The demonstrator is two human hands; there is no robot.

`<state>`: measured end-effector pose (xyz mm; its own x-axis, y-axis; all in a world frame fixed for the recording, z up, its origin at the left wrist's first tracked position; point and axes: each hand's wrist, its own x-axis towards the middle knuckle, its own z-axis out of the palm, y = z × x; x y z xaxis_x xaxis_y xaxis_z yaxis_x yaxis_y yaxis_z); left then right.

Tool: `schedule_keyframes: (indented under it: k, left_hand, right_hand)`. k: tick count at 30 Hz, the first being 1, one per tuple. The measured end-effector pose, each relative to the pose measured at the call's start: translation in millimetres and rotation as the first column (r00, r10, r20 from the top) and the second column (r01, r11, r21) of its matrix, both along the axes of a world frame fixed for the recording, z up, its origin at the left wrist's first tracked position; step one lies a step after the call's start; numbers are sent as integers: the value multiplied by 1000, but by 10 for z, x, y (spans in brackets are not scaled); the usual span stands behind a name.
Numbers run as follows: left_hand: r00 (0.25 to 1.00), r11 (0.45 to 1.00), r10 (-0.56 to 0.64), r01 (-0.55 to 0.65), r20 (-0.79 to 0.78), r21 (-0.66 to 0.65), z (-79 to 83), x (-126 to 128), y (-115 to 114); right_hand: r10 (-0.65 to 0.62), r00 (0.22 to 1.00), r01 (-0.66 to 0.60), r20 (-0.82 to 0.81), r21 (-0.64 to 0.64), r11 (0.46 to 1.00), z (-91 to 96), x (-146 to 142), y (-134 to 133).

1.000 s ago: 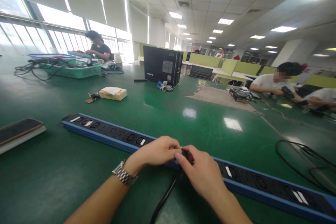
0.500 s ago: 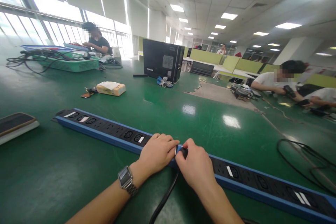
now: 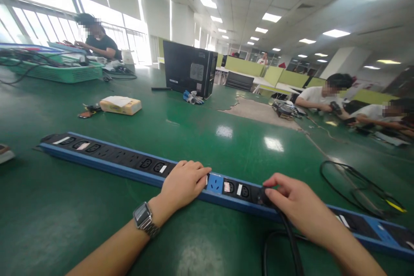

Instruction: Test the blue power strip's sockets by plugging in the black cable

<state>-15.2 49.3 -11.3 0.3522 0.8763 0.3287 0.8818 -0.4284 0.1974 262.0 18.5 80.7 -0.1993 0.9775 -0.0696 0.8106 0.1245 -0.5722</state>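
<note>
Rightward along the power strip (image 3: 106, 155) the right hand (image 3: 300, 209) has shifted, carrying the black plug (image 3: 263, 197) clear of the blue socket (image 3: 215, 183) where both hands met half a second ago; judging by that, the plug is being tried at a socket farther right. Left hand (image 3: 183, 183) rests flat, fingers loosely curled, pressing the strip down. Right hand pinches the plug, its cable (image 3: 291, 241) trailing near. One strip, one plug, two hands.
</note>
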Motion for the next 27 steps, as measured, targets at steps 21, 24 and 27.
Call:
schedule_keyframes:
  k: [21, 24, 27]
  left_hand:
    - [1000, 1000, 3, -3, -9, 6, 19, 7, -24]
    - [1000, 1000, -2, 2, -5, 2, 20, 6, -25]
    - [1000, 1000, 0, 0, -2, 5, 19, 9, -20]
  right_hand:
    - [-25, 990, 18, 141, 52, 998, -356, 63, 323]
    - [-25, 968, -1, 250, 103, 995, -382, -2, 302]
    - [-60, 937, 2, 344, 167, 986, -477, -53, 221]
